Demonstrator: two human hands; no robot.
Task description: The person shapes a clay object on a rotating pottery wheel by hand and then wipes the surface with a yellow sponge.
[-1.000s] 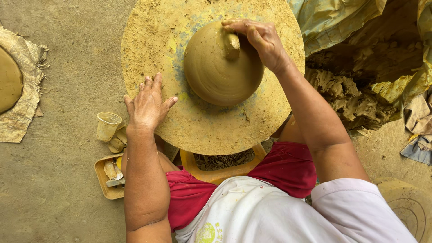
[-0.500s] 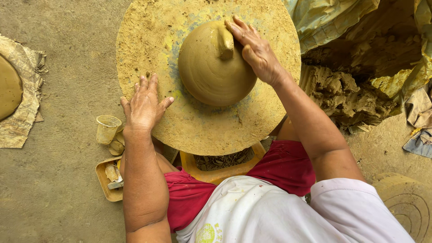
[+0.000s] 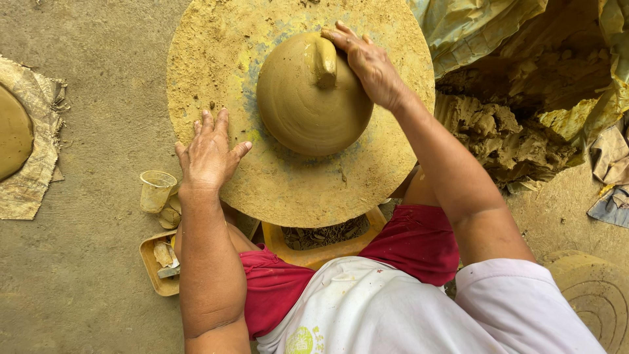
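Note:
A domed lump of wet tan clay [image 3: 308, 105] with a small raised knob [image 3: 325, 62] sits in the middle of a round, clay-crusted wheel disc [image 3: 216, 59]. My right hand [image 3: 368, 62] lies flat against the upper right side of the lump, fingertips touching the knob. My left hand [image 3: 208, 154] rests palm down on the disc's left rim, fingers spread, holding nothing. My legs in red cloth and my white shirt fill the lower middle.
A clear plastic cup [image 3: 156, 190] and a small tray [image 3: 157, 272] with scraps sit on the ground left of my knee. A clay slab on cloth [image 3: 19, 151] lies far left. A heap of raw clay [image 3: 504, 134] under plastic sheeting is at right.
My right hand has slid slightly over the clay top, and the knob has turned with it. My left hand stays on the disc rim.

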